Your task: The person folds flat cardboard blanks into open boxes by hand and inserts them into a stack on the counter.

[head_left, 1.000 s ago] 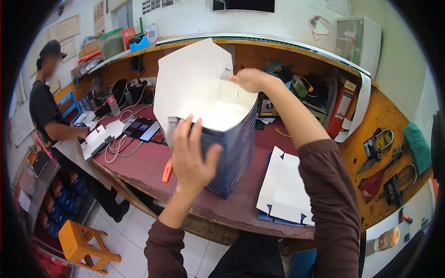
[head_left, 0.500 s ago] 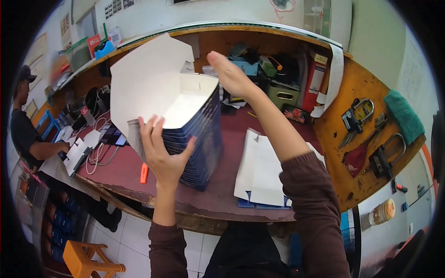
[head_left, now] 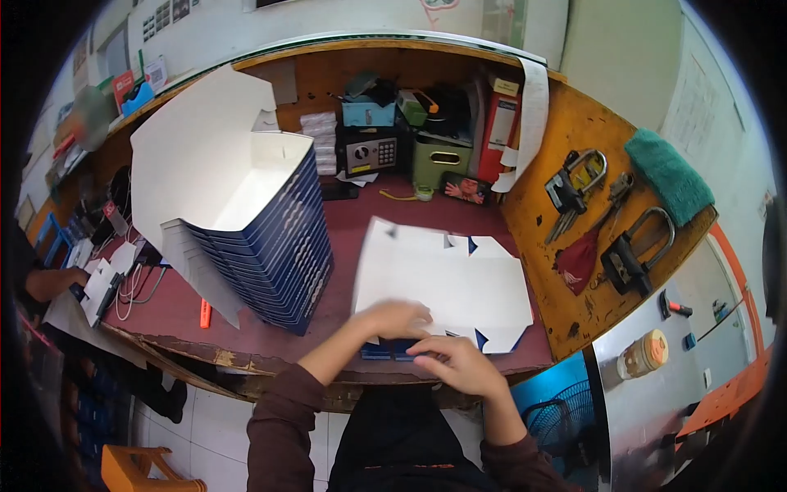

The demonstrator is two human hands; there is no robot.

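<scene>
Maroon tabletop (head_left: 484, 217), hands (head_left: 467, 362) at white card (head_left: 451, 283), grip unclear, blue underlayer (head_left: 377, 353) mostly hidden.

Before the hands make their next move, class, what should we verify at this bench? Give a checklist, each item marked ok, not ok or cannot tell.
1. Tall stack of nested blue-and-white cardboard boxes stands on the maroon tabletop, free of both hands: ok.
2. Flat white cardboard sheet lies to the right of the stack: ok.
3. Hands clear of the sheet: not ok; left hand and right hand are at its near edge.
4. Firm grip on the sheet by either hand: cannot tell.
5. Slim bright-orange object apart from the sheet: ok.
</scene>
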